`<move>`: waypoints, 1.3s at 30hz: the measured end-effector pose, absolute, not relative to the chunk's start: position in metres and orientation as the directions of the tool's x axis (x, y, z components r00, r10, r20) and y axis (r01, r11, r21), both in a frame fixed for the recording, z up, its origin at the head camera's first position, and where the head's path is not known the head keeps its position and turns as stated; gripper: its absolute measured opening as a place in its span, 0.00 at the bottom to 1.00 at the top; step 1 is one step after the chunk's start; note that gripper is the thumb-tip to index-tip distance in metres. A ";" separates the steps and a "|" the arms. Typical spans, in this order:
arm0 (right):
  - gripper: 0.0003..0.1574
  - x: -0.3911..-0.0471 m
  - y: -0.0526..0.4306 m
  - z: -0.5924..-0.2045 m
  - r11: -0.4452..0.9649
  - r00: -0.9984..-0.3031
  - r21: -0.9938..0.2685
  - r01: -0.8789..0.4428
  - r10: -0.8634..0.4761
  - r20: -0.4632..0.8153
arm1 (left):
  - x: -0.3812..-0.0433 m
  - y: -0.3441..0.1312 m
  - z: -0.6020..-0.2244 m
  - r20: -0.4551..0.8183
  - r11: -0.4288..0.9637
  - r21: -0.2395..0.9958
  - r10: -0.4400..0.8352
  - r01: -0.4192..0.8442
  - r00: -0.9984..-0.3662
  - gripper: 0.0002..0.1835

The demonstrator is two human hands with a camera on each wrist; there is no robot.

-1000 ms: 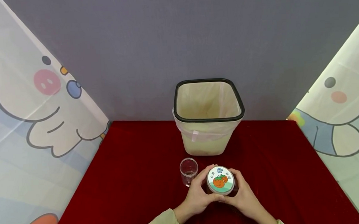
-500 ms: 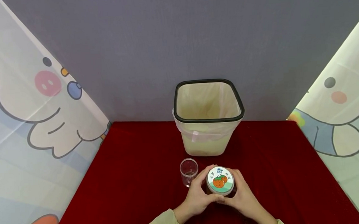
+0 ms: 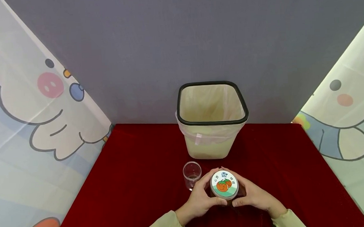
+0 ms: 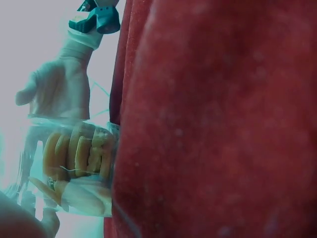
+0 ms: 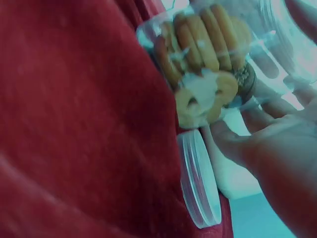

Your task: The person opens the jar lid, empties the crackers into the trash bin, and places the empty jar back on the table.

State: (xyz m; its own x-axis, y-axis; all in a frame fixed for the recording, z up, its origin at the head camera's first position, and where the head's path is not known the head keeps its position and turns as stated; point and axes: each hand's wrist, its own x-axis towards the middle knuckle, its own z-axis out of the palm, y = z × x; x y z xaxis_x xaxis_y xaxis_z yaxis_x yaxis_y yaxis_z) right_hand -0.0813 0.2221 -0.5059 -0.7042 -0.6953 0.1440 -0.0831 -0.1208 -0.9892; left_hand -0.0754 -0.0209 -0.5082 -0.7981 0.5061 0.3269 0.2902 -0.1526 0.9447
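A clear jar with a round lid [image 3: 224,184], printed with orange fruit, stands between both hands in the head view. Through its wall the left wrist view shows stacked orange-brown pieces; the jar [image 4: 81,168] overlaps the right palm there. My left hand [image 3: 200,198] grips the jar from the left, thumb along its near side. From the right, my right hand [image 3: 255,194] holds it, fingers round the far side and thumb at the near right. In the right wrist view, the jar [image 5: 208,54] shows several ring-shaped pieces inside.
A small clear cup [image 3: 192,175] stands just left of my left hand. Behind it is a cream bin [image 3: 211,146] with a black rim and a liner bag. Dark red cloth [image 3: 136,183] covers the table, with a grey wall [image 3: 137,61] behind.
My right hand has shifted round the jar: its fingers now reach across the far side to the left fingertips, and its thumb has moved away from the left thumb. The jar barely moves.
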 end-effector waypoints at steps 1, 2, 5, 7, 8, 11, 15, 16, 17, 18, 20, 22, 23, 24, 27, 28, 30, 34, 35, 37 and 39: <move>0.59 -0.082 0.222 -0.506 -0.113 -0.701 -0.989 -0.091 -0.699 0.144 | -0.076 -0.021 -0.509 0.336 -0.151 0.941 0.507 0.302 -0.794 0.49; 0.57 -0.083 0.223 -0.506 -0.095 -0.704 -0.990 -0.107 -0.696 0.143 | -0.076 -0.021 -0.509 0.337 -0.151 0.941 0.510 0.303 -0.792 0.49; 0.54 -0.085 0.223 -0.506 -0.011 -0.733 -0.989 -0.149 -0.670 0.118 | -0.077 -0.021 -0.509 0.340 -0.151 0.940 0.517 0.307 -0.786 0.49; 0.51 -0.085 0.222 -0.504 0.063 -0.757 -0.982 -0.179 -0.646 0.096 | -0.077 -0.022 -0.508 0.341 -0.146 0.939 0.517 0.312 -0.785 0.49; 0.50 -0.086 0.221 -0.504 0.098 -0.768 -0.975 -0.200 -0.634 0.093 | -0.077 -0.023 -0.507 0.335 -0.147 0.941 0.517 0.304 -0.787 0.49; 0.48 -0.087 0.219 -0.503 0.159 -0.789 -0.958 -0.239 -0.607 0.096 | -0.076 -0.024 -0.506 0.336 -0.142 0.941 0.517 0.308 -0.787 0.49; 0.46 -0.085 0.217 -0.505 0.147 -0.799 -0.958 -0.247 -0.590 0.116 | -0.074 -0.024 -0.504 0.296 -0.132 0.955 0.522 0.267 -0.800 0.49; 0.47 -0.084 0.217 -0.506 0.138 -0.803 -0.960 -0.243 -0.584 0.119 | -0.074 -0.023 -0.504 0.294 -0.129 0.955 0.520 0.267 -0.802 0.49; 0.47 -0.083 0.216 -0.506 0.127 -0.807 -0.964 -0.235 -0.578 0.121 | -0.074 -0.023 -0.504 0.294 -0.129 0.955 0.517 0.266 -0.804 0.49; 0.47 -0.082 0.216 -0.507 0.118 -0.810 -0.966 -0.229 -0.573 0.123 | -0.073 -0.022 -0.504 0.304 -0.129 0.952 0.513 0.278 -0.803 0.49; 0.47 -0.080 0.215 -0.508 0.105 -0.820 -0.972 -0.212 -0.560 0.118 | -0.073 -0.021 -0.505 0.320 -0.134 0.946 0.504 0.294 -0.802 0.49; 0.48 -0.077 0.214 -0.509 0.105 -0.835 -0.975 -0.197 -0.538 0.111 | -0.073 -0.020 -0.505 0.346 -0.135 0.937 0.495 0.322 -0.797 0.49; 0.48 -0.076 0.213 -0.509 0.111 -0.845 -0.975 -0.191 -0.524 0.106 | -0.073 -0.019 -0.505 0.340 -0.138 0.939 0.494 0.314 -0.800 0.50; 0.49 -0.074 0.212 -0.509 0.120 -0.854 -0.975 -0.187 -0.510 0.101 | -0.073 -0.019 -0.506 0.344 -0.139 0.938 0.492 0.319 -0.800 0.50; 0.54 -0.070 0.206 -0.509 0.182 -0.885 -0.963 -0.197 -0.455 0.095 | -0.072 -0.018 -0.506 0.358 -0.136 0.932 0.483 0.336 -0.799 0.49; 0.55 -0.068 0.204 -0.509 0.211 -0.895 -0.955 -0.209 -0.436 0.099 | -0.072 -0.018 -0.506 0.354 -0.139 0.934 0.480 0.329 -0.803 0.49; 0.57 -0.065 0.200 -0.510 0.265 -0.911 -0.936 -0.231 -0.396 0.113 | -0.071 -0.018 -0.505 0.360 -0.136 0.932 0.472 0.337 -0.805 0.49; 0.57 -0.062 0.194 -0.509 0.325 -0.929 -0.908 -0.264 -0.338 0.149 | -0.070 -0.018 -0.505 0.334 -0.132 0.942 0.461 0.309 -0.822 0.49; 0.57 -0.062 0.193 -0.509 0.329 -0.931 -0.905 -0.269 -0.328 0.158 | -0.070 -0.017 -0.505 0.330 -0.127 0.943 0.457 0.306 -0.826 0.49; 0.56 -0.061 0.192 -0.509 0.339 -0.933 -0.897 -0.285 -0.314 0.178 | -0.069 -0.017 -0.506 0.337 -0.123 0.941 0.446 0.316 -0.829 0.49; 0.56 -0.060 0.190 -0.509 0.353 -0.935 -0.888 -0.293 -0.298 0.191 | -0.069 -0.017 -0.507 0.354 -0.120 0.934 0.431 0.336 -0.830 0.49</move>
